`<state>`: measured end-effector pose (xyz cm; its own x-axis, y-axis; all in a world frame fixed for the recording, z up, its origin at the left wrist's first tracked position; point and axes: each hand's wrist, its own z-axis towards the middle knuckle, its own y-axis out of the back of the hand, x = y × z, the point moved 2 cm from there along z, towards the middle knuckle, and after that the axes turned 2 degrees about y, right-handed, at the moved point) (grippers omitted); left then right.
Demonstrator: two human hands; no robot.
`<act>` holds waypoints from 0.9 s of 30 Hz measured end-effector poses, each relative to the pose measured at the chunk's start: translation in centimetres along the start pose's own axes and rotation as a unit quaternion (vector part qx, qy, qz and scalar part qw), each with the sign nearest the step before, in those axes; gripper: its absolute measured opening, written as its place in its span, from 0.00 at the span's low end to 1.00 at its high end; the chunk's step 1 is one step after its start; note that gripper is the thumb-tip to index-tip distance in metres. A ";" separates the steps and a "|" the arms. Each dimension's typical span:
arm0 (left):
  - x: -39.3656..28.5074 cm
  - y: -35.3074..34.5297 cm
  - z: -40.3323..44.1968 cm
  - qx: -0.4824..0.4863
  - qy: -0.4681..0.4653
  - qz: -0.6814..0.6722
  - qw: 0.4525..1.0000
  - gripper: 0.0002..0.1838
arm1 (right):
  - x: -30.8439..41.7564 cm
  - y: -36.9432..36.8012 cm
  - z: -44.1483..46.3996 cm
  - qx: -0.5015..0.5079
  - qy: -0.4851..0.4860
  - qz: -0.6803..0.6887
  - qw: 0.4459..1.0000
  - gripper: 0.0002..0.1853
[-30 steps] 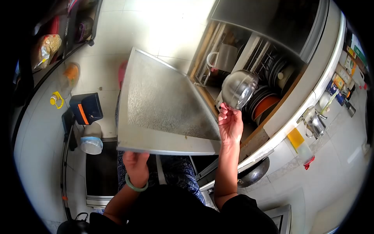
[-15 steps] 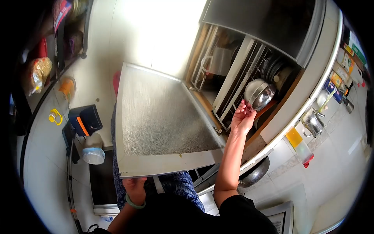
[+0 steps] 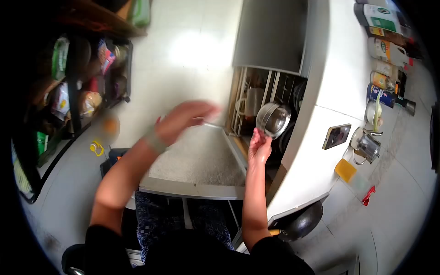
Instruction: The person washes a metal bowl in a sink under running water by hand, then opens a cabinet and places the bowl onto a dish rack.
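Observation:
My right hand [image 3: 260,147] grips the rim of a shiny metal bowl [image 3: 275,120], possibly more than one nested together, at the front of the open cabinet. The bowl is tilted with its inside partly facing me. My left hand [image 3: 183,120], with a pale green bangle at the wrist, hangs over the open cabinet door [image 3: 197,160]; motion smears its fingers. Behind the bowl, a clear pitcher [image 3: 253,101] stands in the cabinet beside a wire rack [image 3: 285,85] with dark plates, partly hidden.
A white counter [image 3: 316,137] runs along the right, carrying a phone [image 3: 337,136], a metal kettle [image 3: 366,145] and several bottles. A wok [image 3: 302,222] sits nearer me. Shelves with packets [image 3: 90,103] stand at the left. The cabinet door juts out before my legs.
My left hand has left the door's near edge and swung up and forward over it. My right hand has drawn the bowl out from the rack towards me. The view has shifted too.

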<state>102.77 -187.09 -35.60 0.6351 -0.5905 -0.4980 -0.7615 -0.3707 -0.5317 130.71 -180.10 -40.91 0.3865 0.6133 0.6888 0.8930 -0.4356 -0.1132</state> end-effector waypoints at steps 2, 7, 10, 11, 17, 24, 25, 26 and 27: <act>-0.7 -4.8 8.2 0.123 0.065 -0.160 0.977 0.24 | -0.2 -0.1 -1.1 0.000 -0.024 -0.014 1.000 0.17; -0.8 -14.6 22.6 0.073 0.145 -0.376 0.912 0.37 | 0.0 1.6 -1.9 0.004 -0.046 -0.041 0.998 0.15; -1.9 -16.2 25.5 0.136 0.128 -0.457 0.870 0.31 | 0.0 1.7 -2.0 -0.005 -0.003 -0.042 0.999 0.13; -2.0 -16.1 26.4 0.130 0.118 -0.529 0.830 0.26 | 0.0 1.5 -2.1 -0.018 0.018 -0.043 0.999 0.12; -1.9 -10.6 22.2 0.072 0.037 -0.626 0.775 0.09 | 0.8 -2.0 -0.1 -0.054 0.116 -0.068 0.990 0.14; -6.9 -0.1 18.9 -0.096 -0.197 -0.651 0.726 0.08 | 3.1 -10.2 5.0 -0.003 0.141 -0.040 0.989 0.12; -8.1 0.4 18.4 -0.110 -0.184 -0.666 0.714 0.10 | 3.4 -11.3 5.6 -0.005 0.141 -0.045 0.989 0.12; -8.8 0.9 17.9 -0.105 -0.185 -0.660 0.721 0.11 | 3.8 -12.1 6.2 -0.006 0.146 -0.048 0.988 0.12; -9.3 1.5 17.6 -0.100 -0.186 -0.654 0.726 0.12 | 4.2 -12.8 6.8 -0.007 0.152 -0.052 0.987 0.12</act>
<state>98.01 -169.50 -43.83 0.7950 0.5816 0.1725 0.5445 -0.5589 -0.6254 122.43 -167.47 -41.40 0.2047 0.4301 0.8793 0.9202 -0.3908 -0.0231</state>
